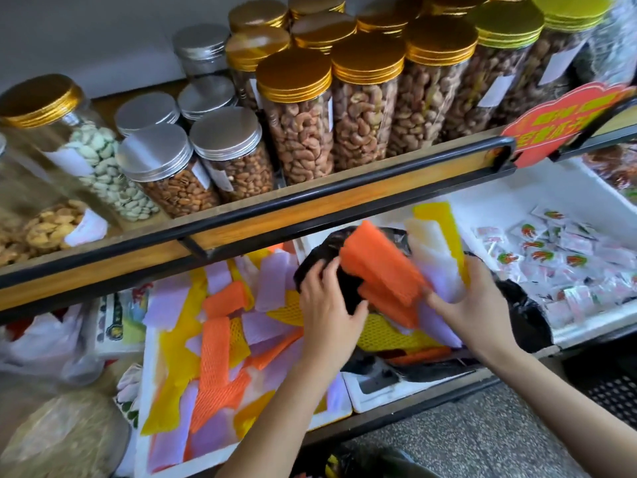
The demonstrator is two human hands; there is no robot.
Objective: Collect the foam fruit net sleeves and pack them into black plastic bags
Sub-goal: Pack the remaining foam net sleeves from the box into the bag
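Left hand (327, 300) pinched the black bag (310, 265) open with curled fingers while right hand (474, 300) squeezed foam sleeves (379, 267), best pushed in deep.

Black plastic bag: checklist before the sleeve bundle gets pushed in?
1. Left hand grips the thin black plastic bag at its rim: ok.
2. Right hand holds the bundle of orange and pale foam net sleeves: ok.
3. Bag mouth open wide enough: cannot tell, the bundle covers it.
4. Bundle seated inside the bag: not ok, most of it sticks out.
5. White polystyrene box cleared of loose foam sleeves: not ok, many lie in it.
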